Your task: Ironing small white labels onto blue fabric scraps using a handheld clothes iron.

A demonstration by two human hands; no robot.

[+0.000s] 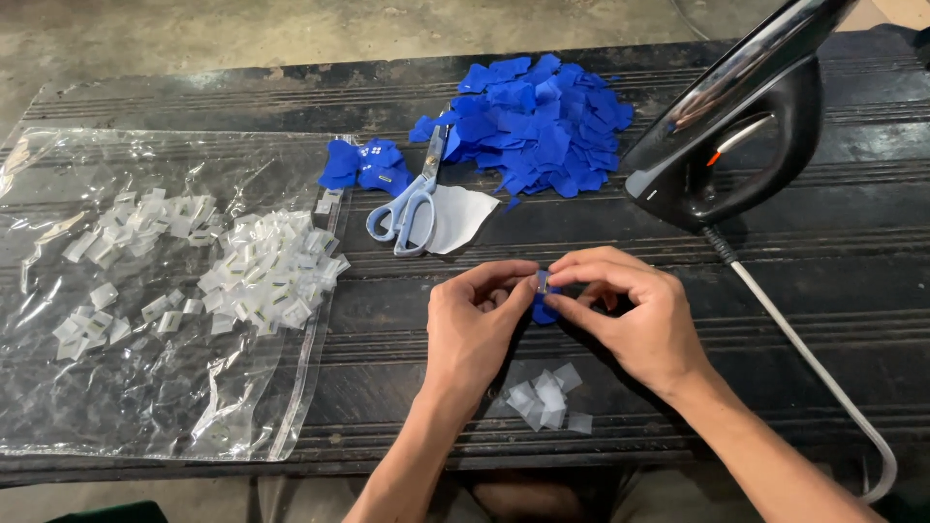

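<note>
hands: left hand [472,324] and right hand [635,312] pinch small blue fabric piece [543,310] with clear tab; step: joining; next needs steady alignment.

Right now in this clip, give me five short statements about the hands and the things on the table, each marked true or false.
1. Both hands, left hand and right hand, pinch a small blue fabric piece between them. True.
2. The scissors are in the right hand. False: they lie on the table, beside a white scrap.
3. The clothes iron stands at the right, its cord trailing toward the table edge. True.
4. The small white tags lie on a clear plastic bag. True.
5. The blue fabric pile sits on the plastic bag. False: it lies on the dark table.
</note>
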